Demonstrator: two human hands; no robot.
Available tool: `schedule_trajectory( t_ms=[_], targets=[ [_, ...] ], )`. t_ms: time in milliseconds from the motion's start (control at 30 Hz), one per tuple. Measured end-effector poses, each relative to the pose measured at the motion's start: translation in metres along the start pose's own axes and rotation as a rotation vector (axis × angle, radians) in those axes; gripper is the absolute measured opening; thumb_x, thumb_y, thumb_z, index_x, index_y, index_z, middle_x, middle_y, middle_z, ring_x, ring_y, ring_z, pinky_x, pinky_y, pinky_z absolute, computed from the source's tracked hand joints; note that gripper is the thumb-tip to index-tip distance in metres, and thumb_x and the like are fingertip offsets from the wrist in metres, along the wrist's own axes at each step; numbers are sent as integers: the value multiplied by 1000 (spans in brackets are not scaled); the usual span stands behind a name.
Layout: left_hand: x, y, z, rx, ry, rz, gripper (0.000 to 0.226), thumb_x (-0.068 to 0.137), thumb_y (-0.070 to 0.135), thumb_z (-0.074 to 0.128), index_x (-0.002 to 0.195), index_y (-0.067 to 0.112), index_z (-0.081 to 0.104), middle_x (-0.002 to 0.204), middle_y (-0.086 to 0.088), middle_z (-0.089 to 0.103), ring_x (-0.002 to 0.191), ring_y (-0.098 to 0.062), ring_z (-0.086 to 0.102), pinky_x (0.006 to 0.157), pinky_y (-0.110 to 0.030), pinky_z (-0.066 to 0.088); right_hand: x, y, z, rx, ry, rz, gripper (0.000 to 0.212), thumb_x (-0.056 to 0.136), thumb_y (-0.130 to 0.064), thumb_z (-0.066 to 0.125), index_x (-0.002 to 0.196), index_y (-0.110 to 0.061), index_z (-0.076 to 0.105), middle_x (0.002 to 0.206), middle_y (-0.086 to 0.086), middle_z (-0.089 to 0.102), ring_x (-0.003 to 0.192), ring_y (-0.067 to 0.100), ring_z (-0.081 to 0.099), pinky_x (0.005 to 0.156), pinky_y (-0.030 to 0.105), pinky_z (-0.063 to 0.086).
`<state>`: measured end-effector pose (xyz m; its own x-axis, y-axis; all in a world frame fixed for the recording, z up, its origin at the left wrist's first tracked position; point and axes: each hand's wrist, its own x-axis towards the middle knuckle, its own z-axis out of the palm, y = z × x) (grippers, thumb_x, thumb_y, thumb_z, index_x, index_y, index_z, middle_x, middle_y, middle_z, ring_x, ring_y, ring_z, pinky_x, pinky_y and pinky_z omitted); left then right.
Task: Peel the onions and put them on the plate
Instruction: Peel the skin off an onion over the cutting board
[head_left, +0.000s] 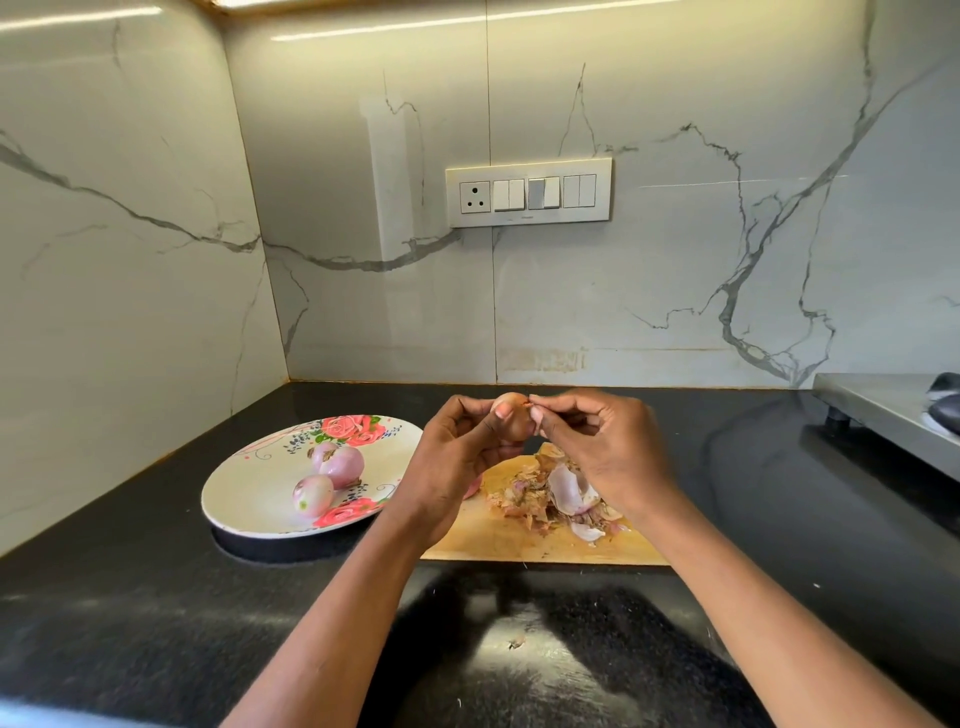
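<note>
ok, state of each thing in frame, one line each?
onion in hand: held up, brown skin partly on
left hand: grips that onion
right hand: pinches skin at its top
two onions: peeled, on plate
plate: on counter
peels: heaped on cutting board

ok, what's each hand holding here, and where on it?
Left hand grips the onion around its body; right hand pinches skin at its top.

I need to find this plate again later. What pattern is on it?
White plate with pink-red roses and small dark sprigs, seen in the head view.
</note>
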<state>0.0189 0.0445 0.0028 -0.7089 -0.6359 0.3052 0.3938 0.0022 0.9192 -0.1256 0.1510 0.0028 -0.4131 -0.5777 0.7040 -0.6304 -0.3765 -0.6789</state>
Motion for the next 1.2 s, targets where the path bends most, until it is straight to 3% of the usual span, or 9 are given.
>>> schedule_trajectory(
  t_ms=[167,367,500,567,667,767,833,1000,1200],
  targets=[
    [0,1,2,-45,13,-27,34,86,26,64,109,2,58,99,-14,73,85,-20,71,78,-26,59,1,1,2,-17,20,0,13,89,-11,76,100,-19,78,87,-6,78,82,8,75,78,27,61],
    [0,1,2,-43,26,-15,27,101,16,55,126,7,60,111,-14,72,94,-22,70,81,-28,59,2,3,2,-69,34,33,10,91,-12,74,100,-15,76,85,-6,76,79,8,73,76,32,62],
    [-1,5,3,-110,43,-27,34,92,21,62,124,10,64,105,-6,75,90,-18,71,80,-26,60,5,9,-1,-99,45,77,11,92,-10,72,99,-19,71,84,-6,74,78,9,73,76,38,63],
    [0,6,1,-125,56,-35,42,83,22,68,124,12,64,111,-9,74,92,-17,72,82,-26,59,8,13,-6,-167,42,113,12,93,-10,71,95,-22,72,84,-8,73,77,7,72,76,35,62],
    [1,6,0,-85,43,-34,48,79,21,72,126,15,64,118,-11,73,98,-17,72,87,-26,58,6,15,-11,-273,-52,137,13,95,-13,70,94,-25,73,84,-13,72,75,-1,69,70,16,55],
    [-1,5,0,-55,33,-27,51,77,23,72,126,16,62,107,-5,77,95,-20,73,87,-26,58,4,15,-8,-428,-122,98,11,97,-27,66,94,-22,75,92,-12,67,81,-2,62,67,7,40],
    [-1,5,1,-46,28,-3,52,75,22,74,125,12,61,104,-7,77,90,-21,72,84,-25,59,5,10,-6,-339,-79,103,13,97,-32,65,99,-23,75,97,-11,68,85,-1,62,70,6,41],
    [0,3,0,47,-12,30,52,77,21,77,126,11,63,109,-14,74,92,-21,72,84,-28,59,7,-7,-7,54,-118,153,23,89,-37,72,110,-28,75,101,-14,76,97,3,70,88,34,59],
    [-1,3,-2,165,-55,72,49,86,22,72,133,15,63,116,-10,74,99,-18,71,82,-26,56,9,-5,-8,145,-93,98,24,75,-31,78,97,-23,79,98,-3,79,95,15,74,91,44,59]
  ],
)
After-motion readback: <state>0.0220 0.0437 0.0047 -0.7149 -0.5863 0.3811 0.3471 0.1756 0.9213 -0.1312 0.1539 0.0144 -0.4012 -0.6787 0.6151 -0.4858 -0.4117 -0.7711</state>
